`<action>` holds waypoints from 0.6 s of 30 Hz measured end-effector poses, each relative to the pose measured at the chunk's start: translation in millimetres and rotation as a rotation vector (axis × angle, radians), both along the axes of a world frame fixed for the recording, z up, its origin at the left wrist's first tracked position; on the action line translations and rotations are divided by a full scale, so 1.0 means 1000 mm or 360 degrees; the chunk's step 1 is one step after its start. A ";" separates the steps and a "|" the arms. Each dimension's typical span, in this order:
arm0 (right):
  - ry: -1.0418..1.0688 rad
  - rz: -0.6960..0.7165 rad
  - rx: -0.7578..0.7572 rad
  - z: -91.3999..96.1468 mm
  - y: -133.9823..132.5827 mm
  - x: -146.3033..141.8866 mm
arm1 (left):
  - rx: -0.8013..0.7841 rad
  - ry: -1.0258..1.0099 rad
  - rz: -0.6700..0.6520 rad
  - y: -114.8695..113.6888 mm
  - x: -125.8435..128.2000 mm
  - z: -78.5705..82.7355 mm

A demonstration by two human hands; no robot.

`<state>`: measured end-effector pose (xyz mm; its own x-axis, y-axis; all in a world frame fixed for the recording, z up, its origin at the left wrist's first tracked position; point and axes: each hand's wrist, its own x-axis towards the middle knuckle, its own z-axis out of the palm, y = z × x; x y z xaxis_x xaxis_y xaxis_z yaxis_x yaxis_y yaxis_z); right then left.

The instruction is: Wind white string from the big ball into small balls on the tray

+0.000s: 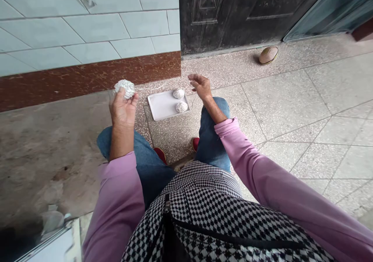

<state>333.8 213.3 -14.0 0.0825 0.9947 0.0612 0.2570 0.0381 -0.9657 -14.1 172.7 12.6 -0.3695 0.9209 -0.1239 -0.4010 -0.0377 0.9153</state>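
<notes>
Left of the white tray (161,107), the person's left hand (122,108) is gripping a white yarn ball (125,88) between thumb and fingers — a strand (149,88) is trailing toward the tray. Right of it, the right hand (201,86) is hovering, fingers loosely bent — whether they are pinching anything cannot be told. Two wound balls (182,107) are resting inside.

Soft daylight is reaching me from the right, shadow is lying left of the far ball (268,55), white yarn (125,88) is gleaming in my left hand (122,110), my near right sleeve (279,184) is stretching wide, the near left corner is blurring darkly.
</notes>
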 end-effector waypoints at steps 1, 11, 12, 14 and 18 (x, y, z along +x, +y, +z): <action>-0.0100 -0.0018 0.0065 0.000 0.000 0.000 | -0.0010 0.0001 -0.0028 -0.002 0.002 0.000; -0.0038 0.0755 0.0088 0.001 -0.009 -0.098 | -0.0110 0.0164 -0.0624 -0.015 0.029 0.000; -0.0015 0.0845 0.0042 0.002 -0.012 -0.106 | -0.0099 0.0198 -0.0640 -0.015 0.030 0.000; -0.0030 0.0936 -0.0065 0.006 -0.021 -0.117 | -0.0081 0.0261 -0.0651 -0.015 0.030 0.001; -0.0205 0.1010 -0.0150 0.025 -0.043 -0.118 | -0.0083 0.0307 -0.0600 -0.011 0.025 -0.001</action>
